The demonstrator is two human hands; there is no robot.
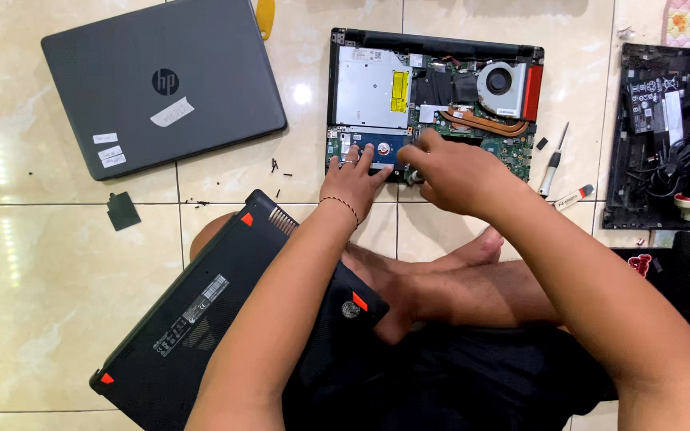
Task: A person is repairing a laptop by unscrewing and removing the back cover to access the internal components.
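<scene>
An opened laptop chassis [433, 44] lies on the tiled floor ahead of me, its circuit board, copper heat pipe and cooling fan [499, 81] exposed. My left hand [353, 179], with a ring and a thin bracelet, rests flat on the blue hard drive [383, 147] at the chassis's near edge. My right hand [453, 172] is beside it, fingers pinched at the drive's right end; what they grip is hidden. The removed black bottom cover [201, 311] leans on my left leg.
A closed grey laptop [161, 80] lies at the far left. A screwdriver [553, 164] and a small tool lie right of the chassis. Another opened black laptop [664, 120] with cables sits at the right. Small screws [275, 168] and a black pad [123, 211] dot the floor.
</scene>
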